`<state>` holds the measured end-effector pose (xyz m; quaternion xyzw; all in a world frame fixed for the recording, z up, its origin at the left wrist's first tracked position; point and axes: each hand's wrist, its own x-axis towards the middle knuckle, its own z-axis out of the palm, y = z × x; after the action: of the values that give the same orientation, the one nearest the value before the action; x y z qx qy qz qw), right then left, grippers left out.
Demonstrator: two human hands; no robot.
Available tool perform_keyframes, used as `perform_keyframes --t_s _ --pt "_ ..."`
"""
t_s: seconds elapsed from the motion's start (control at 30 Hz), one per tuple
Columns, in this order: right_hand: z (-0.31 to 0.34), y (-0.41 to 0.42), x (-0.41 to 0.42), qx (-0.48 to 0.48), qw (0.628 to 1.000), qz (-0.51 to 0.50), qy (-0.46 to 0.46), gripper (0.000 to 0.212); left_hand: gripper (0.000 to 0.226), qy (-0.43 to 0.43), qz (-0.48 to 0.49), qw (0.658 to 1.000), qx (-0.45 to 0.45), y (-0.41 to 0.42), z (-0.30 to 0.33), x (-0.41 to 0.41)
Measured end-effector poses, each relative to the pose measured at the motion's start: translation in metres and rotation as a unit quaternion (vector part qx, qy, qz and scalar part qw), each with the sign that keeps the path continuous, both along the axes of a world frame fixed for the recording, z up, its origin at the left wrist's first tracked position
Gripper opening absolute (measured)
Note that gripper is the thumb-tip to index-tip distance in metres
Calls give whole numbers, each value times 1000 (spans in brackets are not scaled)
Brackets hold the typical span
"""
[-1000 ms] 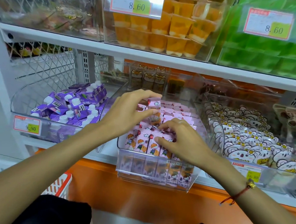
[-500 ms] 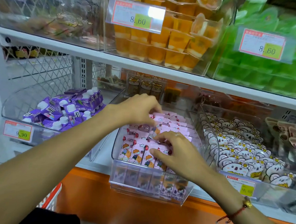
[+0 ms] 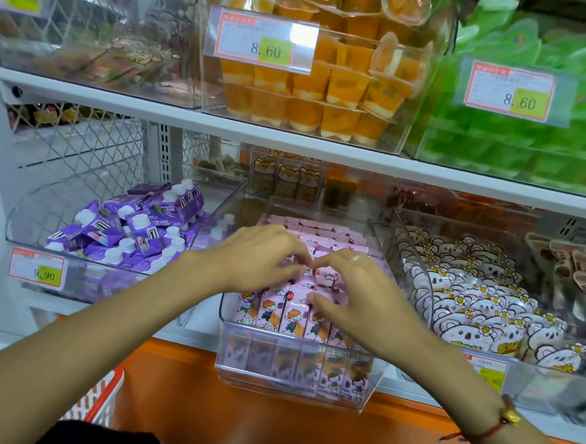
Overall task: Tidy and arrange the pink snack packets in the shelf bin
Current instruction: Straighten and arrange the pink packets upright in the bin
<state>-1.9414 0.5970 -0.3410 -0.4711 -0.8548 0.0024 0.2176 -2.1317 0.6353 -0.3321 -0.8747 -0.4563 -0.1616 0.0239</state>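
Both hands press curled fingertips onto the pink snack packets (image 3: 320, 254) inside the clear shelf bin (image 3: 292, 376), left hand (image 3: 258, 257) toward the bin's back left, right hand (image 3: 359, 294) just beside it at centre-right; whether either pinches a packet cannot be told. Left of the bin: tray of purple cartons (image 3: 133, 225); right of it: koala-print packets (image 3: 485, 302). On the right wrist, nearer the viewer than the bin: red string bracelet (image 3: 491, 429).

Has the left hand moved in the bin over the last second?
Yes. The left hand came forward along the pink packets, toward the bin's front wall.
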Motion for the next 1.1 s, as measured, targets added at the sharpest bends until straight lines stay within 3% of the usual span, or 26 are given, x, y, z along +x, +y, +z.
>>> perform_keyframes --t_s 0.1,0.33,0.5,0.63,0.7,0.77,0.83,0.97,1.03,1.1 --pt "3 -10 4 0 1000 9 -23 35 26 33 5 999 0 -6 -7 4" --pt "-8 -21 4 -40 997 27 -61 36 17 -52 46 996 62 -9 -11 10" --pt "-9 -20 2 -30 997 23 -67 35 13 -278 80 954 75 -15 0 10" --pt "-10 -16 1 -27 998 24 -60 33 8 -496 105 857 89 -22 11 13" --pt "-11 -14 1 -33 999 19 -33 30 5 -574 103 805 108 -26 15 15" --pt "-10 -13 0 -38 999 2 27 27 6 -612 93 776 118 -33 16 16" --pt "-8 -12 -2 -46 993 -13 105 34 6 -614 81 777 114 -40 14 16" --pt "-2 -19 -10 -81 977 -6 196 72 8 -591 53 802 76 -48 7 18" --pt "1 -21 -14 -124 961 13 247 68 9 -597 41 800 42 -49 5 18" --pt "2 -21 -18 -154 944 35 291 44 9 -612 29 790 -3 -50 3 18"
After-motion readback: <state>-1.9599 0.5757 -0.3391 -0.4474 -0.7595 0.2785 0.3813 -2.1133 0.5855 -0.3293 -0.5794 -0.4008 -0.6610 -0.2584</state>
